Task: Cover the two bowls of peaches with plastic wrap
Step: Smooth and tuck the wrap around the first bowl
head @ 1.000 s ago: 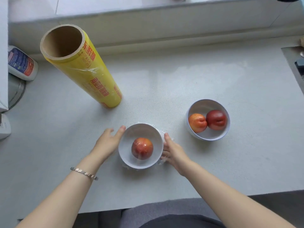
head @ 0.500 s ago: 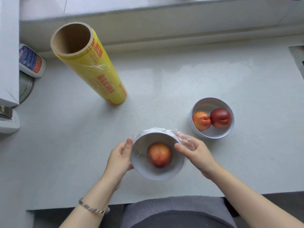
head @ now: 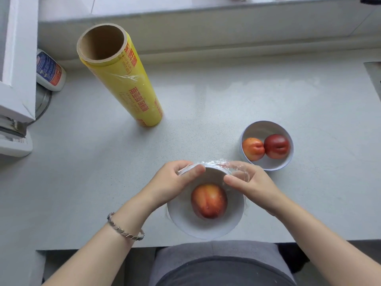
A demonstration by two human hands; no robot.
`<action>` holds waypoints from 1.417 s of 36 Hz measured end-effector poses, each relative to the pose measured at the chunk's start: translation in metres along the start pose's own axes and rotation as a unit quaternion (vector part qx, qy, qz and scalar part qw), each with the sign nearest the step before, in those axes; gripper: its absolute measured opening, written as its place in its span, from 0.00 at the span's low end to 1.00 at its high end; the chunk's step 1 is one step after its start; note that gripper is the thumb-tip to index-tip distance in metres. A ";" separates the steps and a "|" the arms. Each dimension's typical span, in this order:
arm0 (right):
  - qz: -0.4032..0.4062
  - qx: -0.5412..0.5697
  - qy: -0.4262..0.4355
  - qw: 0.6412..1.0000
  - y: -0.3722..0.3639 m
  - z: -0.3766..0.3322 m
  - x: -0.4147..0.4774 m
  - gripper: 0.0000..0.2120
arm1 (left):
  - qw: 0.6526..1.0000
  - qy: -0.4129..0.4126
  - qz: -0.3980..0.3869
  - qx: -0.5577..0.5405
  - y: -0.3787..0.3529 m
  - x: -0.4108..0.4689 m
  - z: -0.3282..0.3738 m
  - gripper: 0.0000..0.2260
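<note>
A pale grey speckled counter [head: 226, 96] runs from left to right. At the far left a white bottle [head: 50, 71] with a blue and red label leans by a round metal disc [head: 42, 100], both partly hidden behind a white box [head: 18, 58]. A white ledge [head: 206, 23] lines the far side.
</note>
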State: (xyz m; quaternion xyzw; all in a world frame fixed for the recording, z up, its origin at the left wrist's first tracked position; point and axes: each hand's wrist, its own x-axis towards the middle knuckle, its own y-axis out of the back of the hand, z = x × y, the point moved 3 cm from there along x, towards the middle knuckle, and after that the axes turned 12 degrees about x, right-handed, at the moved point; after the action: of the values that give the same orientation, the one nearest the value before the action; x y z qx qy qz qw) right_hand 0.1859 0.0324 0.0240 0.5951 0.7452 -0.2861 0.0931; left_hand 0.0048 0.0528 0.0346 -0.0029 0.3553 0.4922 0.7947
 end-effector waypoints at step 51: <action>0.012 -0.034 -0.110 0.993 -0.026 -0.019 0.007 0.07 | 0.882 -0.429 0.147 0.131 -0.003 -0.050 0.003 0.29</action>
State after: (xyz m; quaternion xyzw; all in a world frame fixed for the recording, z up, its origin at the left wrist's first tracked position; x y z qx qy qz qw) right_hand 0.1633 0.0451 0.0445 0.5653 0.7328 -0.3232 0.1974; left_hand -0.0043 0.0127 0.0639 0.3648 0.0369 0.5057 0.7810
